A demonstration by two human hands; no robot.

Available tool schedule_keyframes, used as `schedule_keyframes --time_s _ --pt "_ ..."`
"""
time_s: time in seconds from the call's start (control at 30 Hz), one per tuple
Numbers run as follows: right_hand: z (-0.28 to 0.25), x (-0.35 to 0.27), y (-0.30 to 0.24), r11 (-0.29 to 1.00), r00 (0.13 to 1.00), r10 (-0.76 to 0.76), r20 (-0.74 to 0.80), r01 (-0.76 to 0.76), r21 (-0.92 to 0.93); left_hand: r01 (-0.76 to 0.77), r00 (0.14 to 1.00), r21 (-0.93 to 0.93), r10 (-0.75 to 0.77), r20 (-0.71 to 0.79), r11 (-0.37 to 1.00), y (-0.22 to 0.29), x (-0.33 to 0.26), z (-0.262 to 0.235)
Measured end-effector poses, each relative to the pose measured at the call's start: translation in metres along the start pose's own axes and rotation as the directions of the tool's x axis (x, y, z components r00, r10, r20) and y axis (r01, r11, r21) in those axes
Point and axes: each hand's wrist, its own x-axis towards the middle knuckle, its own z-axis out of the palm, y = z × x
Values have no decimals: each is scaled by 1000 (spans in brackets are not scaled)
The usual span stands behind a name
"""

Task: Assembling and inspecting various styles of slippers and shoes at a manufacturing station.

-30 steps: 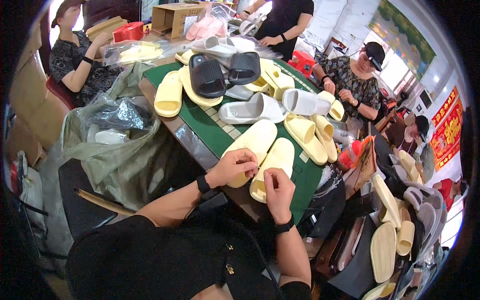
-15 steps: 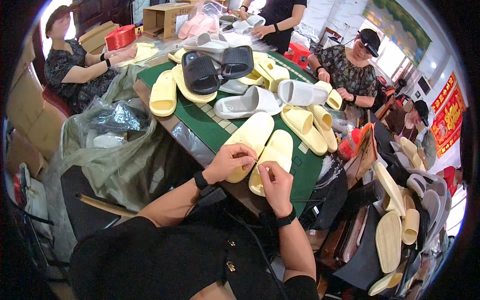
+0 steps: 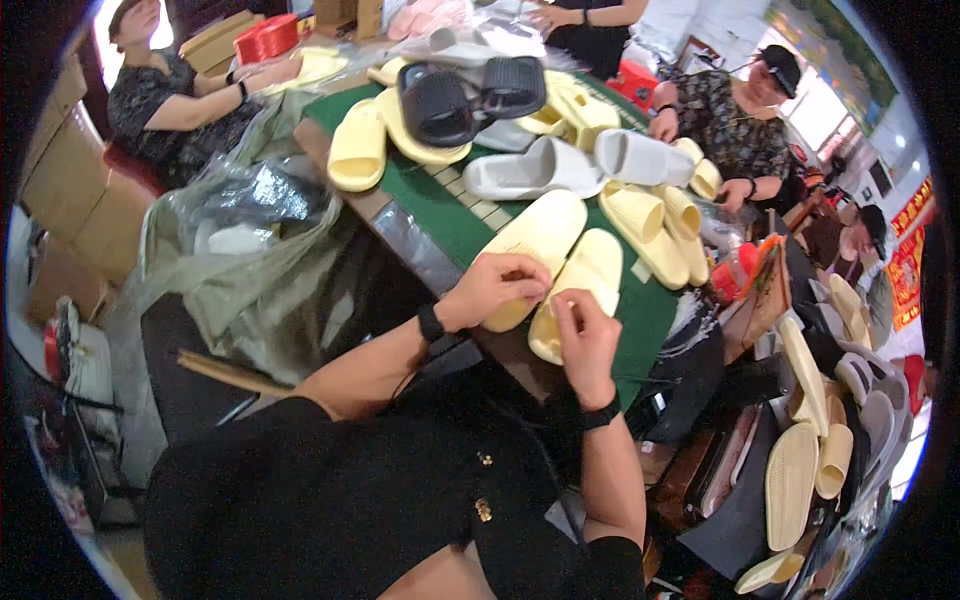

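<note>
Two pale yellow foam slippers lie sole-up, side by side, on the green table mat [image 3: 450, 215]. My left hand [image 3: 497, 287] pinches the heel end of the left slipper [image 3: 537, 240]. My right hand [image 3: 584, 335] rests on the heel part of the right slipper [image 3: 590, 272], fingers curled over it. Both wrists carry dark bands. The fingertips meet between the two slippers; what they pinch there is too small to tell.
More yellow slippers [image 3: 655, 215], white slippers [image 3: 530, 170] and black slippers [image 3: 440, 100] cover the mat's far part. A big clear plastic bag [image 3: 240, 240] sits left of the table. Other people sit around the table. Racks of soles [image 3: 800, 470] stand at right.
My hands have stayed on the heel ends of the two yellow slippers with small finger shifts. The view has tilted slightly, so the table sits a little higher in the picture.
</note>
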Motion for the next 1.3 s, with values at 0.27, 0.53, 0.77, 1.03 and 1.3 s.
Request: schedule_keyframes --time_s 0.27,0.53,0.77,1.03,1.3 --pt "4 -1 7 999 998 -43 -37 44 31 -41 997 -210 53 54 977 -4 3 -6" --pt "3 -5 6 997 998 -57 -33 59 46 0 996 -271 23 82 962 -7 -1 -6" --pt "3 -5 2 997 999 -40 10 39 62 -14 995 -270 39 89 963 -8 -2 -8" --pt "2 2 2 999 999 -24 32 23 40 -7 996 -238 28 83 971 -6 5 -9" --pt "1 -3 7 993 993 -115 -32 115 -2 61 998 -83 -59 22 995 7 0 0"
